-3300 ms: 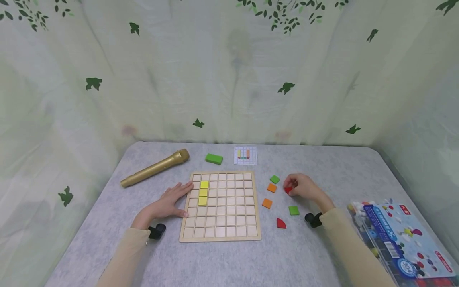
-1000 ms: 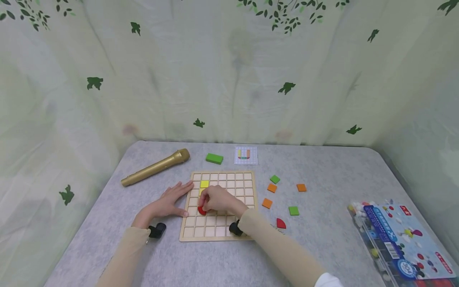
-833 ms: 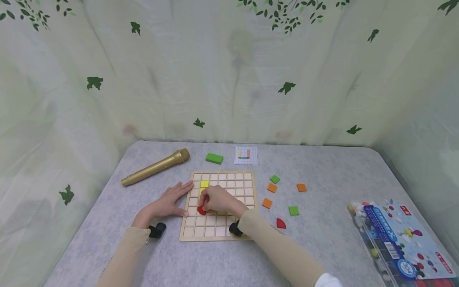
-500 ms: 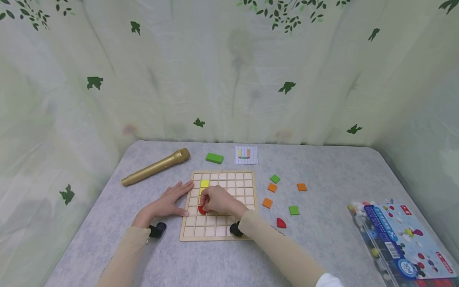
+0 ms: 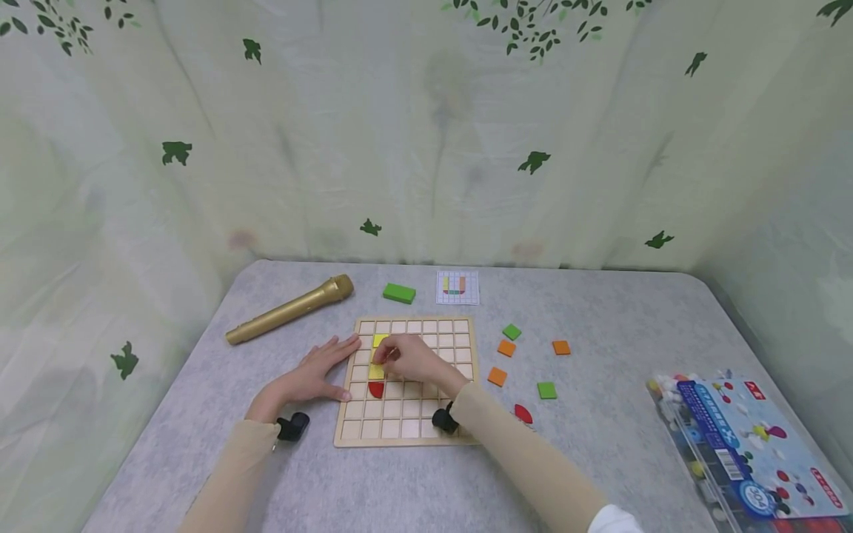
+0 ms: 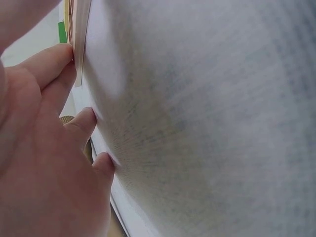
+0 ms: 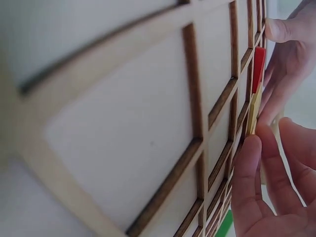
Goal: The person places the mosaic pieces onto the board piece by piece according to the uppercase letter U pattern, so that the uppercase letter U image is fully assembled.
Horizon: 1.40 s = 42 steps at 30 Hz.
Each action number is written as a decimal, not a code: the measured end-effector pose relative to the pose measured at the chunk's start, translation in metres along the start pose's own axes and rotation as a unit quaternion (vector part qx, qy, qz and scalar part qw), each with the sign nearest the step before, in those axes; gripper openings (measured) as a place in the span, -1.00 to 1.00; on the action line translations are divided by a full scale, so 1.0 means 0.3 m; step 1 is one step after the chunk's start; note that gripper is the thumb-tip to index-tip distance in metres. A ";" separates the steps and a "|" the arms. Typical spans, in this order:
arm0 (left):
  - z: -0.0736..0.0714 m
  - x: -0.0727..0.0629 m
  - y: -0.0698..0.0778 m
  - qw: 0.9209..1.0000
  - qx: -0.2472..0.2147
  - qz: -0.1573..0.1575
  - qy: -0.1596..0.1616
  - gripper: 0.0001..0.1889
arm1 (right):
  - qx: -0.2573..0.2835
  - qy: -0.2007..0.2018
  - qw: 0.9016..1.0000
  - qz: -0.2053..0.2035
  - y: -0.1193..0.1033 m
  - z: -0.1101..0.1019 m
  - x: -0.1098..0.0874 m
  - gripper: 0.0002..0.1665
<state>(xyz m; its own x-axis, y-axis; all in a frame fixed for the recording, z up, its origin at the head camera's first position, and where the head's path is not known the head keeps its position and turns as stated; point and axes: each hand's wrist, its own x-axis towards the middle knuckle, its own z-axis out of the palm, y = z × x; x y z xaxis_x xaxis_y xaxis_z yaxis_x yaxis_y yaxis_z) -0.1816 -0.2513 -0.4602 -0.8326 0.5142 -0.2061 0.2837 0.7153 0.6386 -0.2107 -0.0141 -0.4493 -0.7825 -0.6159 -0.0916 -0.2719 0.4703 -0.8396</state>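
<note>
A wooden grid board [image 5: 409,444] lies on the table. My left hand [image 5: 323,374] rests at its left edge with the fingers spread; in the left wrist view its fingertips [image 6: 61,57] touch the frame. One column holds yellow square tiles [image 5: 376,372] and, below them, a red quarter-circle tile [image 5: 376,389]. My right hand [image 5: 416,361] is over the yellow tiles and partly hides them. In the right wrist view, its fingertips [image 7: 251,148] are at the end of a yellow tile [image 7: 254,111], past the red tile [image 7: 258,69], with no tile lifted between them.
Right of the board lie orange squares [image 5: 497,377], green squares [image 5: 547,390] and another red quarter-circle [image 5: 523,414]. Behind it are a green block [image 5: 399,294] and a pattern card [image 5: 457,287]. A gold microphone [image 5: 289,309] lies left, a boxed set [image 5: 760,448] right.
My right hand brought a red quarter-circle tile from the right side to the board, set it below the yellow tiles, let go and moved up over the yellow ones. The left hand stayed put.
</note>
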 end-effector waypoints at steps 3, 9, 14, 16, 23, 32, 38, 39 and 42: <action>0.000 0.000 0.001 1.000 -0.001 0.001 -0.001 0.06 | -0.004 -0.007 1.000 -0.005 0.006 0.002 0.003 -0.74; 0.002 -0.001 0.000 1.000 0.000 0.001 -0.001 0.05 | 0.022 -0.012 1.000 -0.013 0.014 -0.027 -0.016 -0.79; 0.005 0.001 -0.001 1.000 0.002 0.001 -0.002 0.05 | 0.138 -0.024 0.990 -0.020 0.036 -0.106 -0.059 -0.80; 0.006 0.001 -0.002 1.000 0.002 0.001 -0.001 0.05 | 0.180 -0.028 0.983 -0.027 0.058 -0.146 -0.083 -0.79; 0.009 0.004 -0.001 1.000 0.007 -0.003 -0.001 0.06 | 0.224 -0.008 0.974 -0.028 0.162 -0.288 -0.195 -0.74; 0.009 -0.002 -0.008 1.000 0.010 -0.001 0.001 0.05 | 0.174 0.072 0.981 0.039 0.313 -0.425 -0.345 -0.71; 0.009 -0.004 -0.007 1.000 0.007 0.006 0.004 0.05 | 0.184 0.100 0.975 0.075 0.369 -0.477 -0.401 -0.67; 0.009 -0.004 -0.007 1.000 0.008 0.007 0.004 0.05 | 0.184 0.105 0.974 0.079 0.375 -0.482 -0.404 -0.66; 0.009 -0.004 -0.008 1.000 0.010 0.008 0.005 0.06 | 0.178 0.127 0.971 0.093 0.390 -0.492 -0.407 -0.67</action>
<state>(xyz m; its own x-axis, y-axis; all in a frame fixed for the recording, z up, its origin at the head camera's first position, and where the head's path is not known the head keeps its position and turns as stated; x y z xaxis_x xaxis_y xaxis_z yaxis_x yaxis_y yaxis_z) -0.1800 -0.2523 -0.4633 -0.8329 0.5204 -0.1881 0.3060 0.7163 0.6271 -0.2297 0.2094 -0.4574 -0.9250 -0.3432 -0.1631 0.0642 0.2819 -0.9573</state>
